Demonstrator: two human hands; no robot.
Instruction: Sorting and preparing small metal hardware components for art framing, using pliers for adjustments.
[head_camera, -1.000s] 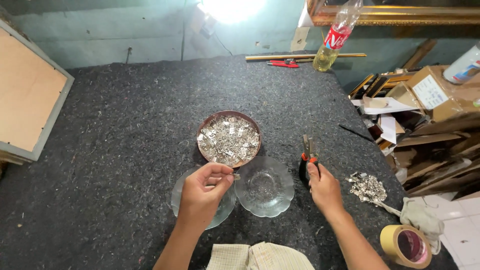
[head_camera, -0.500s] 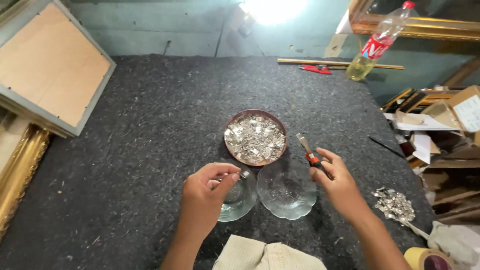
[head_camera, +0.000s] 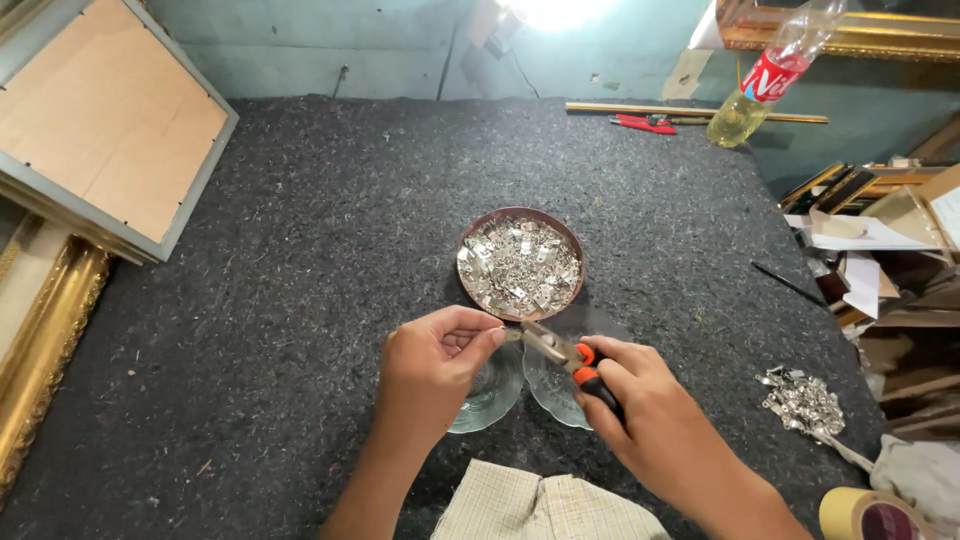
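— What are the two hands doing?

— The right hand (head_camera: 640, 400) is wrapped tight around the orange-and-black handles of a pair of pliers (head_camera: 562, 352), nose pointing left. The left hand (head_camera: 435, 365) has its fingers curled in, thumb and forefinger pinched together at the tip of the pliers. Whatever sits in that pinch is too small to make out.

— And where does this happen?

— Just above two clear glass dishes: one (head_camera: 490, 395) under the left hand, the other (head_camera: 550, 390) under the pliers, side by side on the dark felt table (head_camera: 280, 260).

— Anything close by?

— A round brown bowl (head_camera: 520, 262) heaped with small silver metal pieces, just beyond the hands. Another small heap of metal pieces (head_camera: 800, 400) lies on the felt well off to the right, near a roll of tape (head_camera: 865, 515) at the corner.

— Further away?

— A picture frame (head_camera: 100, 130), back side up, leans at the left edge — and a plastic bottle (head_camera: 765, 85) with yellowish liquid stands at the far right, beside red-handled cutters (head_camera: 640, 123).
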